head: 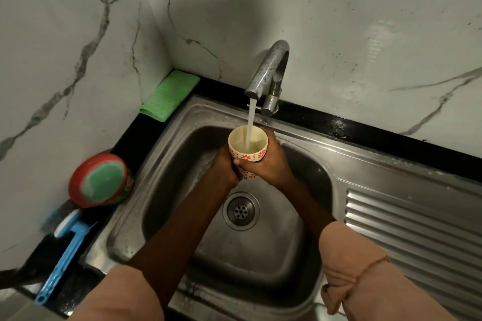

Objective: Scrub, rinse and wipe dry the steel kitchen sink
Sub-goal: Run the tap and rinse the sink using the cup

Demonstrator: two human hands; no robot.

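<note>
Brushed steel sink (300, 135), shiny spotted metal tap (268, 70), glossy veined marble-look wall (365, 21), green cloth (169, 96).

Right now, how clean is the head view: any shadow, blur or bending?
Head view: a big soft shadow falls on the wall above the tap; the brush at the left edge is blurred; wide-angle bending curves the counter lines; cup, both hands and drain read sharp; light is dim, glare mild.
</note>
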